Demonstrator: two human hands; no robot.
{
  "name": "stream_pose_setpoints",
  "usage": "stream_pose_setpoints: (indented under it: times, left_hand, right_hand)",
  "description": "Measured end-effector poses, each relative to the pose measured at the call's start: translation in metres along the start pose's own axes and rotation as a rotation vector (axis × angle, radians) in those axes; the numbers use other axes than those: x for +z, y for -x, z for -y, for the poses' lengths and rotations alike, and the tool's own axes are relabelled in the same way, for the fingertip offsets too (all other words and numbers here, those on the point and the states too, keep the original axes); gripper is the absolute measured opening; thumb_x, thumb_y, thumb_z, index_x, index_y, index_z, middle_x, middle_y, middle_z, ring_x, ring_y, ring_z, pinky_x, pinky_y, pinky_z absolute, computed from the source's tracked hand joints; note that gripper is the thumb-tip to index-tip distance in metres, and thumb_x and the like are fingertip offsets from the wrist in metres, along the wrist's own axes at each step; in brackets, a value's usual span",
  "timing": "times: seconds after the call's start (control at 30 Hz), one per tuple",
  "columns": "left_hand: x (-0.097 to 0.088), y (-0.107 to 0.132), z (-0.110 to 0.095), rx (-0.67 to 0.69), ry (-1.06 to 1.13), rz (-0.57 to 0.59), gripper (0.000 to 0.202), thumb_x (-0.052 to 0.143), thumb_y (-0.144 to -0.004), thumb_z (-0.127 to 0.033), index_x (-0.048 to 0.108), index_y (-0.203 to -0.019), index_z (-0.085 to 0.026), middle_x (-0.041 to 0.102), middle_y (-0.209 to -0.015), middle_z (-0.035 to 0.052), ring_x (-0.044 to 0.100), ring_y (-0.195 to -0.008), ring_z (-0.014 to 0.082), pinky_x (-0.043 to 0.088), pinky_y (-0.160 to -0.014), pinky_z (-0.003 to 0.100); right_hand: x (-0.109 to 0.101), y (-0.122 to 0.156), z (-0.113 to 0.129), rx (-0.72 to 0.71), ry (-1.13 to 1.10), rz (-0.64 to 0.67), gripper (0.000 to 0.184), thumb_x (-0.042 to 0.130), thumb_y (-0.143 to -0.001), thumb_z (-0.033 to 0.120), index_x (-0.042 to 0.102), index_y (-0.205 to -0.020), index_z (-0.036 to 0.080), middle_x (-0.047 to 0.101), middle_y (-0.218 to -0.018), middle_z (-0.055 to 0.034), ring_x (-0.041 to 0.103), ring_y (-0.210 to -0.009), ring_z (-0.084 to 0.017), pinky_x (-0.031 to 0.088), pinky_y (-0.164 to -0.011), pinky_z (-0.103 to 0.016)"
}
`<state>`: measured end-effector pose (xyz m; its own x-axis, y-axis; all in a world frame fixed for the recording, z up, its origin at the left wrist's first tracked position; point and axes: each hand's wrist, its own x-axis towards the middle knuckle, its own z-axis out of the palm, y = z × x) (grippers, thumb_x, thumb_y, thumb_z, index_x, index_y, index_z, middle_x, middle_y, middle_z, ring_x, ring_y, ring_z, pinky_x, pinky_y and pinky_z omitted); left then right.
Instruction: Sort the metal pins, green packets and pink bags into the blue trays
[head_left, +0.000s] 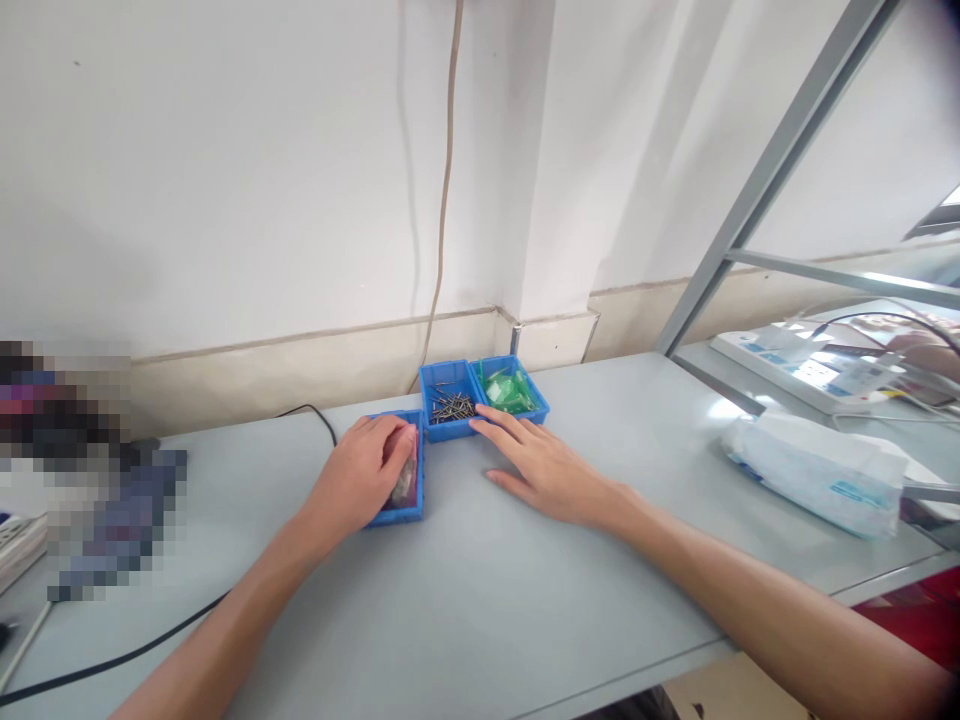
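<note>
My left hand (pixel 360 475) was curled over the left bin (pixel 421 485), at some clear and reddish packing (pixel 406 485) (my fingertips were hidden, so whether they gripped it I couldn't tell). My right hand (pixel 551 468) held nothing visible, fingers apart, tips over the near edge of the middle bin (pixel 448 433). Loose metal pins (pixel 451 408) lay there, so a light touch seemed wise. Green packets (pixel 508 391) filled the right bin (pixel 543 408) beside it, all on the table (pixel 450 620).
</note>
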<state>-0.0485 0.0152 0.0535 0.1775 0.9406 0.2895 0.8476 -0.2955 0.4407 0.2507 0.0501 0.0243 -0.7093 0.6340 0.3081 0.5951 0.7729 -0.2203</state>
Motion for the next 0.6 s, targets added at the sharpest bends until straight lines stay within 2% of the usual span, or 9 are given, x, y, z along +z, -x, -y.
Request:
stream_pose_setpoints:
  times: [0.6]
  left_hand:
    - [0.0002,-0.0002,0.0002,0.012,-0.016,-0.021,0.044,0.037,-0.113,-0.05,0.067,-0.095,-0.024,0.076,-0.095,0.0069,0.067,-0.096,0.0299,0.05,-0.086,0.04]
  right_hand:
    - [-0.0011,-0.0004,0.0007,0.005,0.003,0.007,0.074,0.057,-0.109,0.034,0.019,-0.173,0.036,0.029,-0.179,-0.0087,0.053,-0.148,-0.037,0.051,-0.117,-0.061]
